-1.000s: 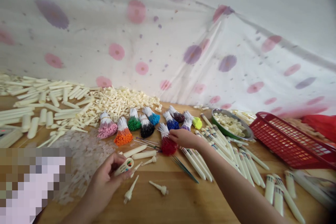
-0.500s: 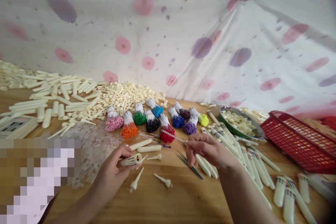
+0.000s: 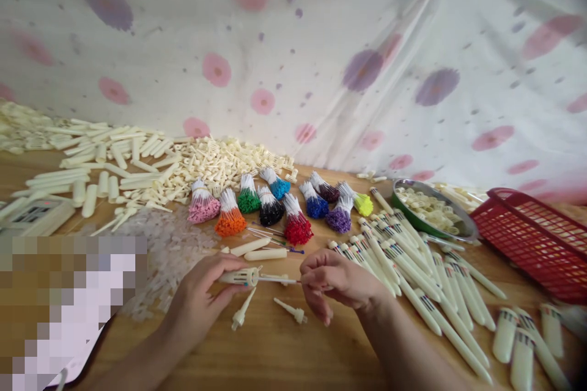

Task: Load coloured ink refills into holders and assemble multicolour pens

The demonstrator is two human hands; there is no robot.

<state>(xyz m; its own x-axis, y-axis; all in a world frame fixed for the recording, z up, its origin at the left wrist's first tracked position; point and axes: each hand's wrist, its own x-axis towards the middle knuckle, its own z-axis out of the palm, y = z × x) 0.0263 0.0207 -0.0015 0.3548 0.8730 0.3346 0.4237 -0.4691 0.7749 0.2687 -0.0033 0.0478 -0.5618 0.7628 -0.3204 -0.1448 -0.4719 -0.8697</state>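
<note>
My left hand (image 3: pixel 202 293) is closed around a cream, slotted pen barrel (image 3: pixel 238 277), its open end facing right. Colored bits show in the barrel's slots. Between the fingertips of my right hand (image 3: pixel 342 284) is a thin white ink refill (image 3: pixel 277 280). The refill's far end reaches the barrel's mouth; how deep it sits I cannot tell. Below the barrel lie two small cream stemmed plastic parts, one on the left (image 3: pixel 243 310) and one on the right (image 3: pixel 291 311). Another is partly hidden behind the refill.
Bundled refills in several colors, including a red bundle (image 3: pixel 298 223), stand behind the hands. Cream parts (image 3: pixel 229 162) are heaped at the back left, clear plastic pieces (image 3: pixel 165 256) nearer. Multicolor pens (image 3: pixel 413 256), a green bowl (image 3: pixel 422 226) and a red basket (image 3: pixel 527 244) are on the right.
My right hand has come down and toward the left hand, bringing the refill to the barrel's mouth. The barrel has turned to point right. The whole view has shifted slightly.
</note>
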